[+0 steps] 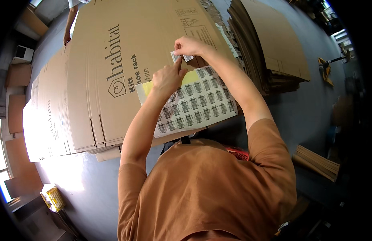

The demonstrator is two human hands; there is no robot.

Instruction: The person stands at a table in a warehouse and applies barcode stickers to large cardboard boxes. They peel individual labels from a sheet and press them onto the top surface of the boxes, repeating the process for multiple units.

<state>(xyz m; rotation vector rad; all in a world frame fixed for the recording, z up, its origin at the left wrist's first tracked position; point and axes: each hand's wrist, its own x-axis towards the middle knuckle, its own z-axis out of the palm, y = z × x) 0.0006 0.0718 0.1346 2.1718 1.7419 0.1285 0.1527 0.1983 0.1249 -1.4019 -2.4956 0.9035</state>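
Observation:
A large printed brown cardboard sheet [154, 36] lies on top of a stack in front of me. My right hand [190, 46] pinches a small white barcode label [188, 58] above the printed face. My left hand [168, 79] reaches up beside it, index finger stretched to the label and thumb apart. Whether that fingertip presses on the label or the cardboard I cannot tell. Under my left wrist lies a label sheet [202, 99] with rows of barcode stickers. Its upper strip, bare of stickers, is yellowish. My left forearm covers part of the sheet.
Another stack of flat cardboard [274, 36] stands at the right, with a yellow pallet jack [326, 72] beyond it. Another person's hand [66, 38] hangs by the stack's far left edge. Cardboard strips [316, 162] lie at lower right, and a yellow-and-white bundle [53, 198] at lower left.

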